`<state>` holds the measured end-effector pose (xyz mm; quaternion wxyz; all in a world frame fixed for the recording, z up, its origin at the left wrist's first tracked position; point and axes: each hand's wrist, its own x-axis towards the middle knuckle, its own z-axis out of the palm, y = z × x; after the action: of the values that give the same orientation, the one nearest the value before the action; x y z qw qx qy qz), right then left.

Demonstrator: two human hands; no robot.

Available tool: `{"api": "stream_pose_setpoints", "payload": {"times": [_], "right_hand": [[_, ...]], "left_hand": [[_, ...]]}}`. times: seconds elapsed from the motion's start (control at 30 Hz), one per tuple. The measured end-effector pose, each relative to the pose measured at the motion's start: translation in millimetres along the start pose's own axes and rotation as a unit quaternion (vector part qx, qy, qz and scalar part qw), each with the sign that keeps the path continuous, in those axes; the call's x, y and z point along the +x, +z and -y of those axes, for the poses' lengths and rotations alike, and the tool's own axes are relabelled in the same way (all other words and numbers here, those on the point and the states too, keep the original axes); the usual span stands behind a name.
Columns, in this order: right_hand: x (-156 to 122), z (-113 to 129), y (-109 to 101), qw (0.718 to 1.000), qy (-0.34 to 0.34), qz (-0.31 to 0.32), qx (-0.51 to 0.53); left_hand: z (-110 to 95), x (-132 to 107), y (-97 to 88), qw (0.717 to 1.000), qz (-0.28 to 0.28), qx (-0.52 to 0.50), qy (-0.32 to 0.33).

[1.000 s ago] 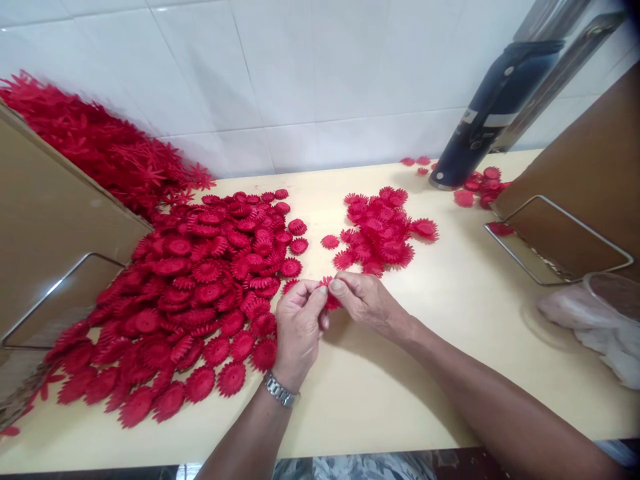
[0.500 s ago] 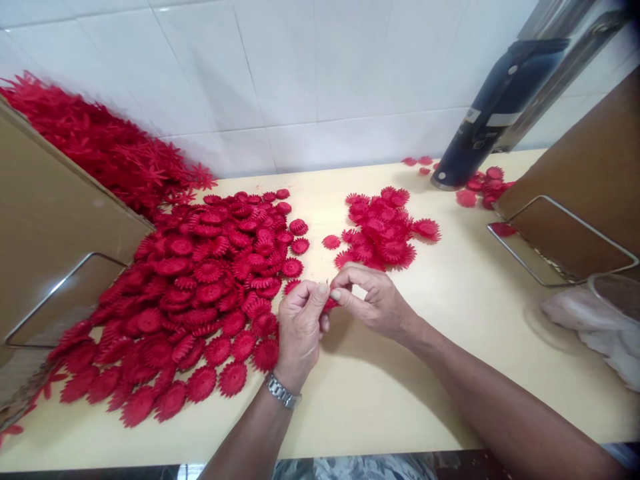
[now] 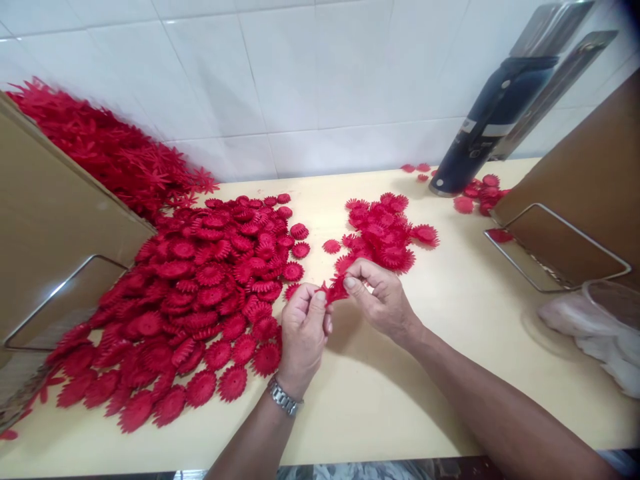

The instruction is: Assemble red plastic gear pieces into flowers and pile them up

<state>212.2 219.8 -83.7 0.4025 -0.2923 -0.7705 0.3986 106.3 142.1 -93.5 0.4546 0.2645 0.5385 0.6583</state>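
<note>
Between my two hands is a red fringed flower piece (image 3: pixel 336 291), folded or bent and mostly covered by my fingers. My left hand (image 3: pixel 304 327) pinches its left end between thumb and fingers. On its right side, my right hand (image 3: pixel 381 297) grips it with thumb and forefinger. A large heap of round red fringed flower discs (image 3: pixel 210 275) spreads over the table just left of my left hand. Beyond my right hand lies a smaller, looser pile of flatter red fringed discs (image 3: pixel 383 227).
A cardboard divider (image 3: pixel 65 173) with a wire bookend stands at the left, with star-shaped red pieces (image 3: pixel 125 153) heaped behind it. A dark blue bottle (image 3: pixel 493 127) stands by the tiled wall. Another cardboard panel (image 3: pixel 580 173) and a plastic-lined tub (image 3: pixel 600 327) are at the right.
My hands have moved slightly apart, and more of the red flower piece shows between them. The right hand has shifted a little to the right. The camera view has tilted slightly.
</note>
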Motion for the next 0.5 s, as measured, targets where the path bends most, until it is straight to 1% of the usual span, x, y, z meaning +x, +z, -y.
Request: {"api": "stream_pose_setpoints", "payload": {"times": [0.1,0.2,0.33,0.47,0.5], "right_hand": [[0,-2,1,0.999,0.022,-0.028,-0.003],[0,-3,3,0.999,0.046,-0.024,0.01],[2,-9,2,0.991,0.089,-0.001,0.098],[8,-17,-3,0.972,0.124,-0.069,0.187],[9,-17,-4,0.968,0.129,-0.065,0.205]], "left_hand": [[1,0,2.1,1.0,0.0,0.01,0.002],[2,0,2.5,1.0,0.0,0.02,0.007],[2,1,-1.4,0.999,0.0,0.024,0.026],[0,1,-3.1,0.998,-0.034,0.003,0.051],[0,1,-2.4,0.998,-0.03,0.006,0.056]]}}
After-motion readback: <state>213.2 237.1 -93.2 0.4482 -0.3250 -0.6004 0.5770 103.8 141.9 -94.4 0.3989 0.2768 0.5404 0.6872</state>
